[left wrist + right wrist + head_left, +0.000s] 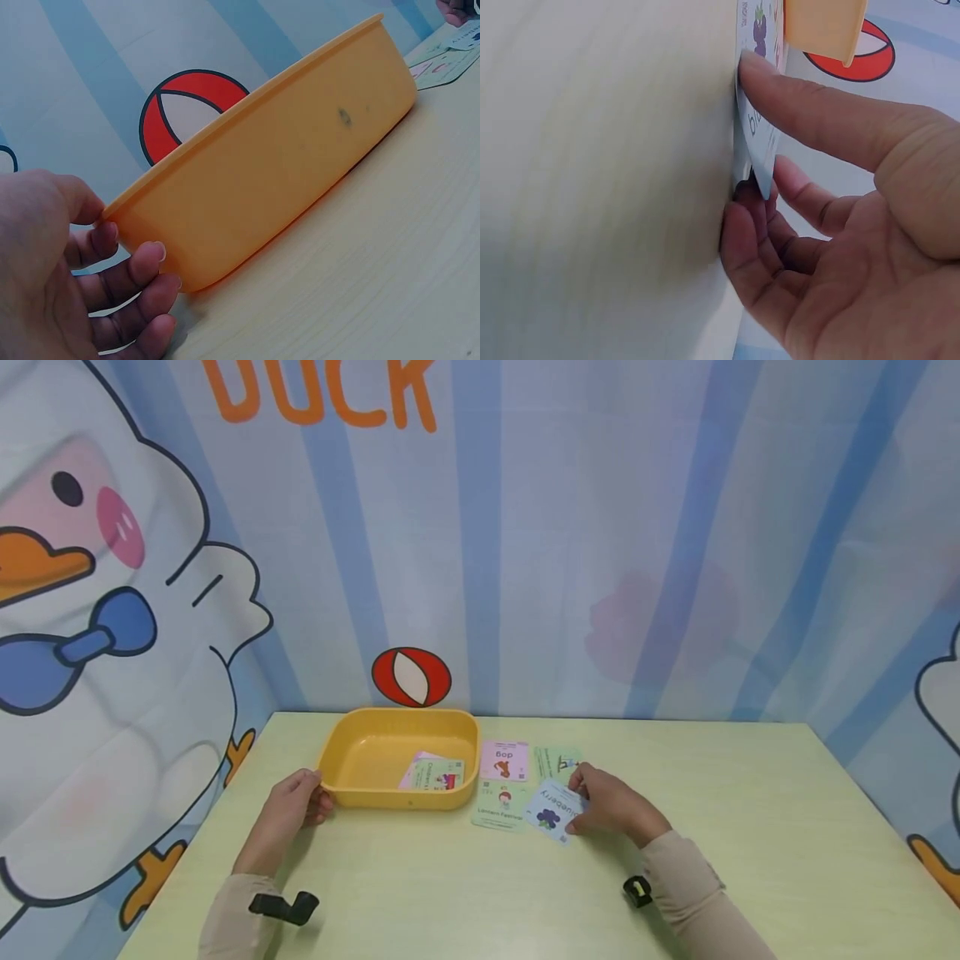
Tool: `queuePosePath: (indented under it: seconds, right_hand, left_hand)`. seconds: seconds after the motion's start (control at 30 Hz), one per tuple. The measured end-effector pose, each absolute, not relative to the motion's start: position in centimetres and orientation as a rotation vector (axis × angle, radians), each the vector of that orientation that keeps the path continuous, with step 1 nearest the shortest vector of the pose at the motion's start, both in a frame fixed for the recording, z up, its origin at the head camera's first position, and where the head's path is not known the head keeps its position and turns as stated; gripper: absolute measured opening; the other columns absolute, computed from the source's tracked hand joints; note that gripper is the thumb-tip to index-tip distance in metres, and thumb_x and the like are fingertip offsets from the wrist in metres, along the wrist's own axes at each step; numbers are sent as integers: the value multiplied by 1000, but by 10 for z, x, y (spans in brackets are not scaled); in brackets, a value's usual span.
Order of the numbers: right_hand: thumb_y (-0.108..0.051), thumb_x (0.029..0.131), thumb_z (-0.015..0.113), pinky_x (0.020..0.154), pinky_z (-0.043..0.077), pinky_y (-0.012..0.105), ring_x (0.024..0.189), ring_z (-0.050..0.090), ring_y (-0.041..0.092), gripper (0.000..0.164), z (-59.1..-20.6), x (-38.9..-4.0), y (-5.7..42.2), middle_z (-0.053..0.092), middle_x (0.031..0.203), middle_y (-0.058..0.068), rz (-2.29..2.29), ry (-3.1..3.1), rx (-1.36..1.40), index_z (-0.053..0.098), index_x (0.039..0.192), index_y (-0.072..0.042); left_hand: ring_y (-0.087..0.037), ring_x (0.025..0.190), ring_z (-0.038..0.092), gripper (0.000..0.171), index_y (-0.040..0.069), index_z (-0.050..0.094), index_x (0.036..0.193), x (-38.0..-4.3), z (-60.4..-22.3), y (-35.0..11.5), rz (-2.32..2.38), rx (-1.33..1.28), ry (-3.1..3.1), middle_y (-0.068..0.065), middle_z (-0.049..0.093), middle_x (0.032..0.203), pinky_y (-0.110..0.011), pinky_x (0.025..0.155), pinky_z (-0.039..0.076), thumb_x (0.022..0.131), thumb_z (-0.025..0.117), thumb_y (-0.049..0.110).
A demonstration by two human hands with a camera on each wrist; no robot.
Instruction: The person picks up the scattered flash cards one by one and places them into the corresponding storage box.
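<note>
At the left front corner of a yellow plastic basin (360, 797), my left hand (294, 797) pinches the rim between thumb and index finger; the other fingers curl beside its wall in the left wrist view. My right hand (611, 807) holds the edge of a pale blue "blueberry" card (547, 818), thumb on its face, fingers at its far edge. One side of that card is lifted off the table in the right wrist view. Beside it lie a green "Lantern Festival" card (498, 814), a pink "dog" card (504, 762) and another green card (553, 762), partly hidden.
Inside the basin, a green card (438, 774) overlaps a pink one at the right end. The pale wooden table (420, 885) meets a printed duck curtain (540, 543) along its back edge. Black straps are on both sleeves.
</note>
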State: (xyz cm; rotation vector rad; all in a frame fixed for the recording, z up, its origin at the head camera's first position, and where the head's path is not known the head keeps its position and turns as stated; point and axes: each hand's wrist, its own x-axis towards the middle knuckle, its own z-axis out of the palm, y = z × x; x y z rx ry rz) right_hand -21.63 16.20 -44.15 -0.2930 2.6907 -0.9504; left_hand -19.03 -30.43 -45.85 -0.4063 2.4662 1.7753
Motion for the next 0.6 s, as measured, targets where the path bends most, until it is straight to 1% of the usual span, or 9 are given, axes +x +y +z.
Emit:
queuePosePath:
  seconds: [0.23,0.33,0.47,0.6]
  right_hand:
    - [-1,76,85,88,44,44,93,58,24,47,-442,-219,167,62,104,9,-1009,2667,-247,55,111,-9]
    - [1,78,83,83,44,41,91,57,24,44,-443,-223,170,61,102,10,-1064,2645,-218,56,111,-9]
    - [4,79,81,75,44,35,87,55,23,42,-446,-227,174,57,96,10,-1143,2598,-197,57,110,-8]
    - [6,79,80,71,43,33,85,53,23,40,-448,-228,177,55,93,11,-1199,2568,-236,58,110,-7]
  left_hand:
    - [-19,86,58,37,4,54,106,-190,-458,-304,1769,-415,2470,-4,60,92,-24,75,53,110,36,36]
    - [-19,85,57,36,4,54,106,-190,-457,-304,1773,-421,2467,-4,60,92,-24,75,52,110,36,36]
    - [-19,85,57,36,4,54,106,-190,-457,-303,1774,-422,2463,-4,60,91,-24,75,52,110,36,35]
    - [-19,85,58,36,4,53,106,-190,-457,-304,1773,-424,2460,-4,60,91,-24,74,53,110,37,36]
